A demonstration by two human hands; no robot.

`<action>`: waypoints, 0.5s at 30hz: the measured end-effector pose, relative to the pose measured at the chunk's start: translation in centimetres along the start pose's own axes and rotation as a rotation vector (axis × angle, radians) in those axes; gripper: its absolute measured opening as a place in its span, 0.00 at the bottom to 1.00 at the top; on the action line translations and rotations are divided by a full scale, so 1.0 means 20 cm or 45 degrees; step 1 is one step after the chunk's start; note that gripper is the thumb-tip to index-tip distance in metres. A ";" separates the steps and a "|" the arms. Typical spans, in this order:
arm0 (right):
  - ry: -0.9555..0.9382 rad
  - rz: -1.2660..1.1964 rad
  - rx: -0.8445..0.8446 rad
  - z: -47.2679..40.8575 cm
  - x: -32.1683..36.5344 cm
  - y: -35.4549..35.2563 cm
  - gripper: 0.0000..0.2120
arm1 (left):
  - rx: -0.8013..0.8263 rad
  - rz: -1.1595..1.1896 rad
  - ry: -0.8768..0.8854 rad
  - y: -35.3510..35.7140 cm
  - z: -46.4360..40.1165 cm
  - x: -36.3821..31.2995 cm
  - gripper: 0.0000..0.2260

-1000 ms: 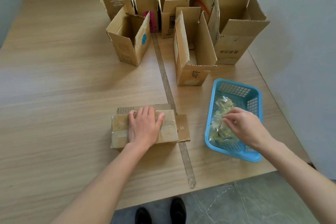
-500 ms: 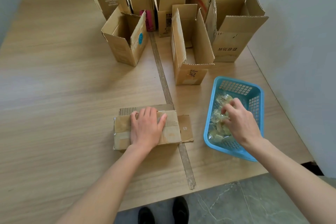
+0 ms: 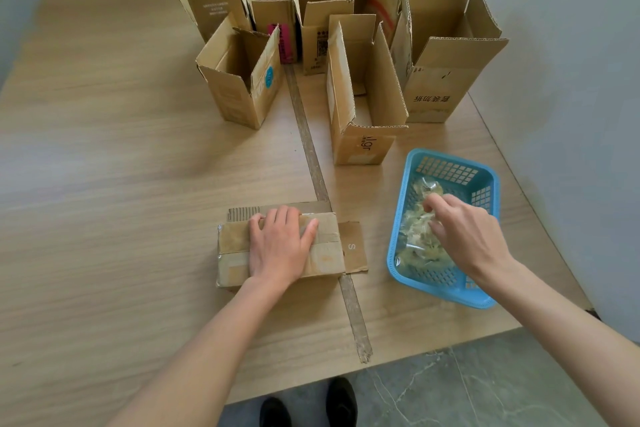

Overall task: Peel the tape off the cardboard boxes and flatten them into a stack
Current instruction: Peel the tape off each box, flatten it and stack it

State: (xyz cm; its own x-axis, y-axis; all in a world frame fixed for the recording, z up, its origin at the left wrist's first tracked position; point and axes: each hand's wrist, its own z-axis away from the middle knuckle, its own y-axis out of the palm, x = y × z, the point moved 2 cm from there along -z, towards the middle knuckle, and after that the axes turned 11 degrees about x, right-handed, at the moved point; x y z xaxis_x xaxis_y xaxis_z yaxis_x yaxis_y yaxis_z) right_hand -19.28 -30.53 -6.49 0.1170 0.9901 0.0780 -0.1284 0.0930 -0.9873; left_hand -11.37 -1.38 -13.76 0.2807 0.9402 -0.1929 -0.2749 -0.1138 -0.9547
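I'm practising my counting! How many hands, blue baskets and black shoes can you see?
Hands: 2 (left hand, right hand)
Blue baskets: 1 (basket)
Black shoes: 2 (left shoe, right shoe)
Total: 5

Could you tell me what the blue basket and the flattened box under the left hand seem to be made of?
Blue basket: apparently moulded plastic, slightly glossy, with regular grid holes in its walls. Flattened box: brown corrugated cardboard, matte; fluted edge shows on the piece behind it, and shiny clear tape strips cross its top.
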 end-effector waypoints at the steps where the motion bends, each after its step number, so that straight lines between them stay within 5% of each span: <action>1: 0.008 -0.020 -0.039 0.00 0.01 -0.01 0.10 | 0.000 0.003 0.003 0.00 0.00 0.00 0.27; 5: -0.131 -0.140 -0.158 0.00 0.11 -0.07 0.08 | -0.023 0.012 0.006 0.01 0.00 0.00 0.27; 9: -0.499 -0.280 0.176 -0.01 0.33 -0.01 0.11 | 0.002 0.000 0.019 0.01 -0.01 0.01 0.28; 13: -0.393 -0.295 0.420 -0.03 0.50 0.17 0.18 | -0.022 0.110 0.110 -0.03 0.02 0.01 0.28; 15: -0.333 -0.333 0.417 -0.04 0.52 0.23 0.18 | 0.046 0.196 0.275 -0.06 0.03 0.03 0.36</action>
State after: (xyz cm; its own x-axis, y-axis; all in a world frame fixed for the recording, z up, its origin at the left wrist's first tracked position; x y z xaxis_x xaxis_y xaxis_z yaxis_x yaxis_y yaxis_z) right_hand -17.88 -19.83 -10.30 -0.0593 0.9184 0.3913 -0.4352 0.3290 -0.8381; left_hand -11.48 -0.39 -12.56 0.4217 0.8218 -0.3831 -0.3609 -0.2354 -0.9024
